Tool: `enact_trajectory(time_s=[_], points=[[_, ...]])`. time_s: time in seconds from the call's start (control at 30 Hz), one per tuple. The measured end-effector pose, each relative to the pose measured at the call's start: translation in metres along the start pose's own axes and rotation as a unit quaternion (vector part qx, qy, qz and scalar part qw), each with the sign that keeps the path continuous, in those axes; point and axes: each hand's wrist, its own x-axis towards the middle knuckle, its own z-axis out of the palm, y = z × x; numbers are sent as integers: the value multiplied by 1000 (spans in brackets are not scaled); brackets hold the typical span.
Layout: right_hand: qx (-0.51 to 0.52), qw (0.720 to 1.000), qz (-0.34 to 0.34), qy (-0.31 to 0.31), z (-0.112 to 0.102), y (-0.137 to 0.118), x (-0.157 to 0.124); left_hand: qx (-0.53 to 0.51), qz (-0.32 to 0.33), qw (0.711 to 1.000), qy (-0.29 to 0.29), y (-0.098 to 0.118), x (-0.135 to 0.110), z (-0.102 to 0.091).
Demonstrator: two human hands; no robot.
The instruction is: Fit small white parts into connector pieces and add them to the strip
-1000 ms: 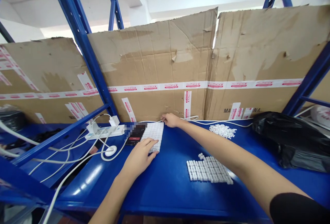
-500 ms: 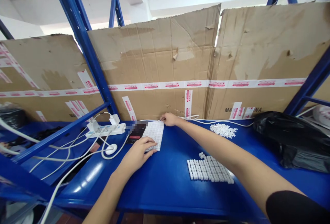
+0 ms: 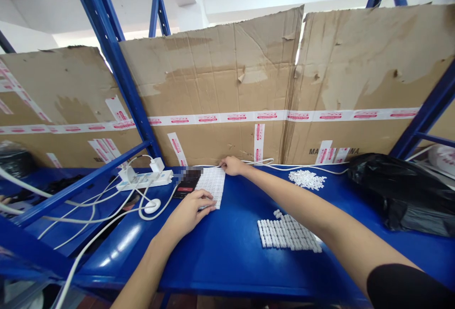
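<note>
A white sheet (image 3: 214,181) marked in a fine grid, like a sheet of small labels, lies at the back of the blue table. My left hand (image 3: 194,212) rests over its near end, fingers stretched and thumb apart from them. At the far right corner of the sheet, my right hand (image 3: 231,165) has its fingertips pinched together; any small piece between them is too small to make out. To the right, small white-grey pieces (image 3: 284,233) stand in close rows, partly behind my right forearm. Farther back is a loose pile of small white pieces (image 3: 307,179).
A dark flat device (image 3: 185,189) with a red patch lies against the sheet's left side. Left of it are a white power strip (image 3: 145,179), plugs and looping white cables. A black plastic bag (image 3: 398,190) sits at the right. Cardboard (image 3: 220,86) walls the back.
Both hands stay almost in place at the sheet. The whole view shifts very slightly; the pieces and the sheet have not moved on the table.
</note>
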Motion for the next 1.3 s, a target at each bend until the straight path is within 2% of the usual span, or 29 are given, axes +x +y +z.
enact_trajectory(time_s=[0.27,0.57,0.67,0.77,0.9,1.1,1.2,1.3], points=[[33,999,30,1,-1,-5,-4,1,-10,1000,4,3,0,0],[109,990,85,-25,-13,10,-13,-9,-72,993,89,7,-11,-5],[153,978,92,-108,-9,8,-23,-14,-86,988,127,7,-15,-7],[245,945,88,-197,-1,-1,-32,-32,-106,981,159,7,-17,-8],[320,924,88,-188,6,-14,-39,-38,-131,974,183,8,-17,-11],[321,925,84,-183,1,-23,-44,-29,-141,970,195,18,-10,-18],[310,925,88,-203,1,-22,-45,-7,-127,972,199,21,-8,-24],[322,919,79,-215,6,-22,-47,11,-127,980,153,15,-12,-28]])
